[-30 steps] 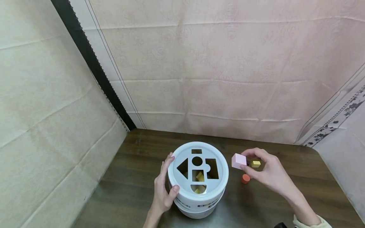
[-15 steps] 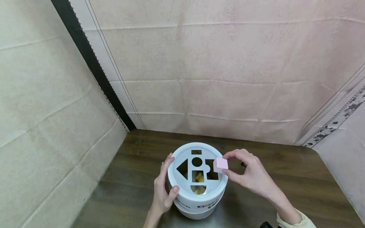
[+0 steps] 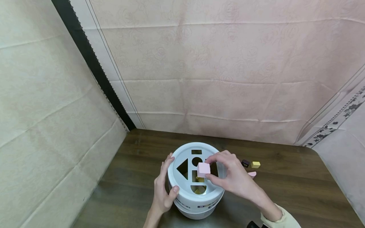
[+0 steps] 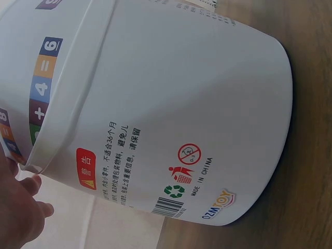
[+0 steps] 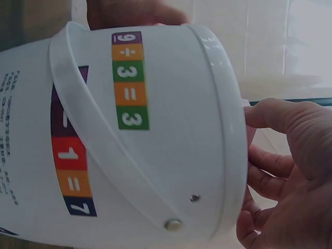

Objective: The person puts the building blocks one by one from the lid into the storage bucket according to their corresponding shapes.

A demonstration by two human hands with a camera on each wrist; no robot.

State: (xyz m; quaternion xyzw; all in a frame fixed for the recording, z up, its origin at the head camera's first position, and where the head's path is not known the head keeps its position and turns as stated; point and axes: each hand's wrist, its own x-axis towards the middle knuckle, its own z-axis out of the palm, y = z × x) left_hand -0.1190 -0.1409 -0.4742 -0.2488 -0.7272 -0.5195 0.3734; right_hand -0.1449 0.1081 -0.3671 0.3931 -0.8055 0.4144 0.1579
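Note:
A white shape-sorter bucket (image 3: 196, 213) stands on the wooden table, its lid (image 3: 178, 160) cut with variously shaped holes. My left hand (image 3: 163, 193) grips the bucket's left side, fingers along the rim and thumb at the front. Between the thumb and fingers of my right hand (image 3: 233, 175), a pale pink cube (image 3: 203, 170) is pinched just over the lid, partly covering the square hole. Yellow blocks (image 3: 197, 191) show inside through the openings. In the right wrist view, the bucket's wall (image 5: 176, 93) hides most of the cube beyond the lid's edge.
Right of the bucket lie a dark block (image 3: 245, 163), a yellow block (image 3: 255, 164) and a pink rounded piece (image 3: 252, 174), partly behind my right arm. A carrying handle (image 5: 109, 140) hangs down the bucket's side. Cloth-covered walls (image 3: 214, 95) close off the table (image 3: 119, 196) at the back and sides.
My right hand has carried the pink cube leftward from beside the bucket to over the lid's middle. The orange cylinder seen earlier is now out of sight. My left hand stays put.

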